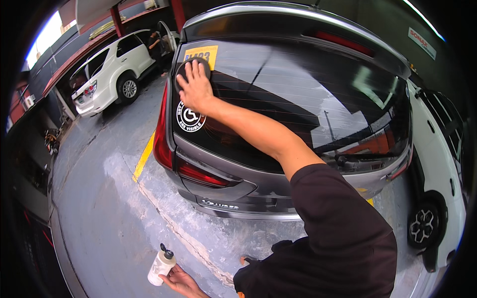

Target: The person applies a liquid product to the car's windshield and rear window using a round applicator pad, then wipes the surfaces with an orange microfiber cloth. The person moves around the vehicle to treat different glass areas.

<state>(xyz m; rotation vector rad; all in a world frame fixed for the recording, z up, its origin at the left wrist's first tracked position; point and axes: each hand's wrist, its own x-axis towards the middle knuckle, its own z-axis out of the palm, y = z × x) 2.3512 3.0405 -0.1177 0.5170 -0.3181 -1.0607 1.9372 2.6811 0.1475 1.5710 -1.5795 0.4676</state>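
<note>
My right hand (195, 83) lies flat with fingers spread on a dark round pad (206, 66), pressing it to the upper left of a grey car's rear window (257, 100). The pad partly covers a yellow sticker (211, 56) that bears writing. Just below my wrist is a round black-and-white wheelchair-symbol sticker (190, 118), partly hidden by the hand. Low in the view, my left hand (182, 282) holds a white plastic bottle (161, 269) by its lower part. Its black flip cap (167, 252) stands up. The pad's underside is hidden.
Left of the window is the red tail light (164, 130), with the rear bumper (257, 214) below. A white SUV (119, 67) stands at the back left, with a person (153, 44) by its open door. Another white car (436, 141) is close on the right.
</note>
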